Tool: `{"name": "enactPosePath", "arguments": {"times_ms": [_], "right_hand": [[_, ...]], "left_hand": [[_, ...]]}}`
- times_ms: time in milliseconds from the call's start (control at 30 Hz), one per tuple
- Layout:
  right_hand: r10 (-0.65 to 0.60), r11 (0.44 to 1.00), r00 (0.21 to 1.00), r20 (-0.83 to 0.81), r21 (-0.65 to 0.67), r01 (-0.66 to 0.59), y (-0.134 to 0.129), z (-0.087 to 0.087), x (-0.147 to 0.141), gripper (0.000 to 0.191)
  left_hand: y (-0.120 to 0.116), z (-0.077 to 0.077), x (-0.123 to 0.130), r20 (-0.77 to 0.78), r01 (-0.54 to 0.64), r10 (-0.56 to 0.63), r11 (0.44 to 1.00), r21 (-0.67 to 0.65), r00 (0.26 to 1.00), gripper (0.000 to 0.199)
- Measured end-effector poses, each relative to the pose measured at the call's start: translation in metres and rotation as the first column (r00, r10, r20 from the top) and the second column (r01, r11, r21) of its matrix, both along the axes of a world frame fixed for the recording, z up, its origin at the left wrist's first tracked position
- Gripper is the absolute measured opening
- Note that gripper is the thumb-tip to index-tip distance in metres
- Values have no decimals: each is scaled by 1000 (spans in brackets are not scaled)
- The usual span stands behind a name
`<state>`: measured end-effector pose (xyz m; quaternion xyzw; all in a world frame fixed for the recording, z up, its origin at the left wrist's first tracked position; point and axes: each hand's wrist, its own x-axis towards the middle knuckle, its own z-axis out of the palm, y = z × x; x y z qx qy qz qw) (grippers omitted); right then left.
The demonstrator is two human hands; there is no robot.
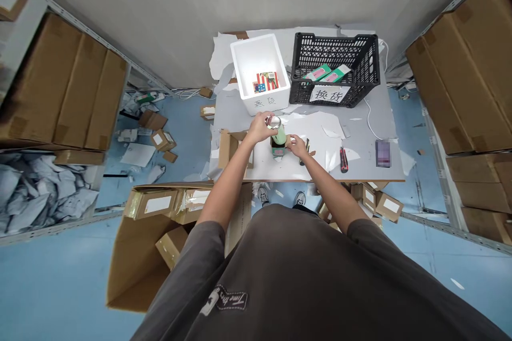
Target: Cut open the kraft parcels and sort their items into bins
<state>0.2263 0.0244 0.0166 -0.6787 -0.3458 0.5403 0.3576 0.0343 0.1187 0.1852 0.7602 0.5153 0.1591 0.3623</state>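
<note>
My left hand (261,127) is closed round the silver-rimmed top of a pale green cup (279,135), whose lower end is inside a small green box (277,150). At the box's right side my right hand (296,146) pinches its brown cardboard flap. An open brown carton (229,149) stands left of the green box. Just right of my right hand lies a dark tool, partly hidden, and farther right a red and black cutter (343,160).
Behind my hands stand a white foam box (264,102) with a striped packet and a black crate (336,97) with green boxes. A phone (383,153) lies at the table's right. A large carton (132,261) stands at lower left; shelves flank both sides.
</note>
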Motion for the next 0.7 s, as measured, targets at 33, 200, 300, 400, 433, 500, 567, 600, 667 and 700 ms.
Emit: {"name": "enactPosePath", "arguments": {"times_ms": [33, 200, 300, 400, 433, 500, 567, 600, 667, 700], "right_hand": [[-18, 1000, 1000, -20, -11, 18, 1, -1, -1, 47], [-55, 997, 998, 24, -50, 57, 4, -4, 1, 33], [-87, 996, 995, 45, -29, 88, 2, -3, 6, 35], [-73, 997, 996, 57, -4, 74, -1, -2, 9, 35], [-59, 998, 996, 60, 1, 59, -1, -2, 9, 35], [-29, 1000, 998, 62, 5, 28, -2, -3, 6, 35], [-3, 1000, 998, 63, 16, 2, -2, -6, -1, 35], [5, 1000, 998, 64, 26, -7, -1, -8, -4, 35], [13, 999, 997, 74, 48, -17, -1, -13, -10, 35], [16, 998, 997, 82, 63, -22, -2, -16, -13, 34]], "left_hand": [[-1, 0, 1, -7, -2, 2, 1000, -7, 1000, 64], [-14, 0, 6, -69, -14, 14, 1000, -13, 998, 63], [-20, 3, 7, -110, -17, 14, 1000, -25, 994, 61], [-23, 5, 4, -166, -18, 12, 999, -36, 986, 60], [-24, 5, 3, -190, -26, 19, 999, -35, 982, 60], [-26, 3, 3, -244, -36, 27, 999, -29, 969, 62], [-27, -3, 4, -295, -19, 10, 999, -28, 955, 62], [-27, -7, 6, -319, -9, 1, 1000, -25, 948, 61], [-27, -17, 11, -376, 11, -17, 1000, -20, 926, 56], [-27, -22, 13, -414, 17, -24, 1000, -20, 910, 54]]}}
